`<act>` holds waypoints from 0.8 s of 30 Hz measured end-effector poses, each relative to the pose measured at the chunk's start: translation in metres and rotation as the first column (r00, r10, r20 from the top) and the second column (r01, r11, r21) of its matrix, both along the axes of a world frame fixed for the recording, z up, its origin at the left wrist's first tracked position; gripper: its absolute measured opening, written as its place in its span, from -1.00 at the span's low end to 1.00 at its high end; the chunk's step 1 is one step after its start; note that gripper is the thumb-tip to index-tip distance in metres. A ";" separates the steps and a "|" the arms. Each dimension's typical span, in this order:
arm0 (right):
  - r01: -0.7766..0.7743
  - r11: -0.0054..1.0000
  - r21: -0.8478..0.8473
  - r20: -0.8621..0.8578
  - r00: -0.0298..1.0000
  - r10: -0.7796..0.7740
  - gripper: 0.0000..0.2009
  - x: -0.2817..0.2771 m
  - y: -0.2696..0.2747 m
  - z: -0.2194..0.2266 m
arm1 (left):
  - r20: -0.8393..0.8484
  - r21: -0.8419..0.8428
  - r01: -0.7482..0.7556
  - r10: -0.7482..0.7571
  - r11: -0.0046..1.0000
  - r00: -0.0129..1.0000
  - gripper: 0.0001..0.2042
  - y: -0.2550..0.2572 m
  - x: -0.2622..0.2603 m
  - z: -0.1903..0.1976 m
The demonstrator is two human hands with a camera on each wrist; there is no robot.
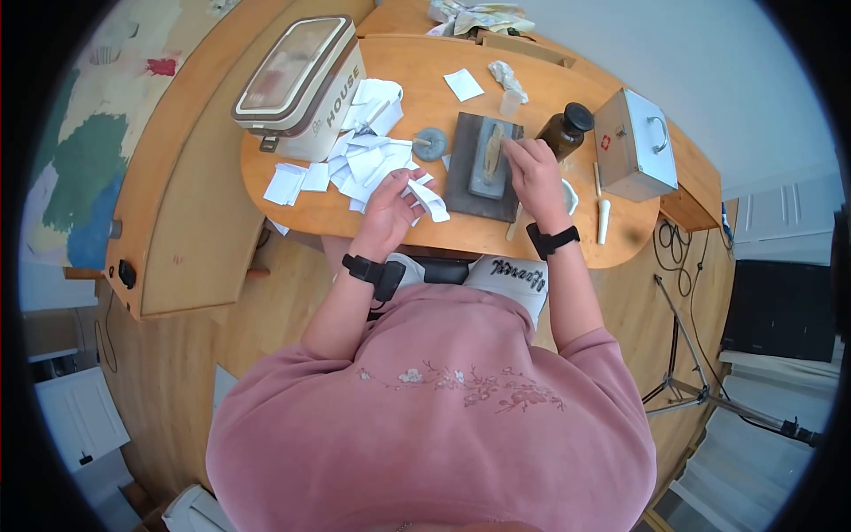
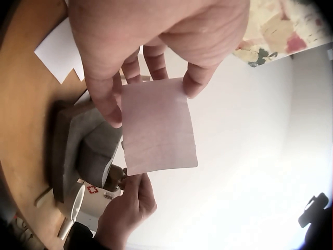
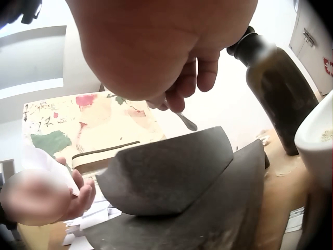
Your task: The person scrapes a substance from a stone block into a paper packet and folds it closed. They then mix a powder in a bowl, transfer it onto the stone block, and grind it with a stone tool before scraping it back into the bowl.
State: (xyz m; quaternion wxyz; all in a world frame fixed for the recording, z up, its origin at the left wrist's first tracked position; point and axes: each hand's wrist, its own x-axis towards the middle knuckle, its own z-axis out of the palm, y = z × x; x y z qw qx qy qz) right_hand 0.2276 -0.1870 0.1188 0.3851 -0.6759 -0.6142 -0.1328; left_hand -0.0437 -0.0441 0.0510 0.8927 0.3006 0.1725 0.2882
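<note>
My left hand (image 1: 390,208) holds a small slip of white paper (image 2: 158,130), bent a little, with thumb and fingers at its edges. On the other side my right hand (image 1: 536,177) pinches a small metal spoon (image 3: 187,122), whose handle is hidden by the fingers. The spoon's tip points down over a grey stone grinding trough (image 3: 171,169). Brownish powder (image 1: 493,152) lies along the trough's hollow in the head view. Beneath the trough is a dark grey slab (image 1: 461,182). A grey grinding wheel (image 1: 431,142) with a stick through its middle lies left of the slab.
Several white papers (image 1: 368,164) lie heaped beside a box lettered HOUSE (image 1: 310,106). To the right stand a brown bottle (image 1: 565,133), a white mortar (image 3: 315,138), a white pestle (image 1: 604,222) and a silver case (image 1: 634,146) with a red cross. A small clear cup (image 1: 510,104) stands behind the slab.
</note>
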 end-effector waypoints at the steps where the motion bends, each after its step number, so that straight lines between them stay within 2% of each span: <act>1: -0.006 1.000 -0.001 0.010 1.000 0.006 -0.85 0.003 0.001 -0.004 | 0.001 0.004 0.002 -0.002 1.000 1.000 -0.75 -0.001 0.001 0.001; 3: -0.013 1.000 0.006 0.023 1.000 0.013 -0.85 0.004 0.000 -0.003 | -0.012 0.022 0.011 -0.011 1.000 1.000 -0.75 -0.003 0.001 0.005; 5: -0.080 0.993 -0.082 -0.005 0.997 0.080 -0.85 -0.001 -0.009 -0.001 | -0.012 0.021 0.007 -0.006 1.000 1.000 -0.75 -0.003 0.000 0.006; 12: -0.009 1.000 0.013 0.054 0.999 0.008 -0.87 0.005 -0.001 0.001 | -0.010 0.015 0.022 -0.022 1.000 1.000 -0.76 -0.005 0.000 0.002; 14: -0.046 0.997 -0.062 0.033 0.998 0.048 -0.85 0.005 -0.006 0.002 | -0.015 0.021 0.015 -0.015 1.000 1.000 -0.76 -0.006 -0.001 0.005; 17: -0.065 0.997 -0.048 0.076 0.995 0.068 -0.84 0.006 -0.006 0.006 | -0.023 0.018 0.005 -0.005 1.000 1.000 -0.76 -0.006 -0.002 0.004; 21: -0.012 0.998 -0.064 0.067 0.998 0.016 -0.85 0.008 -0.004 0.004 | -0.034 0.018 -0.004 0.005 1.000 0.999 -0.75 -0.007 -0.003 0.005; 24: -0.094 0.993 -0.070 0.007 0.995 0.095 -0.89 0.004 -0.007 0.007 | -0.031 0.016 -0.006 0.006 1.000 0.999 -0.75 -0.007 -0.004 0.007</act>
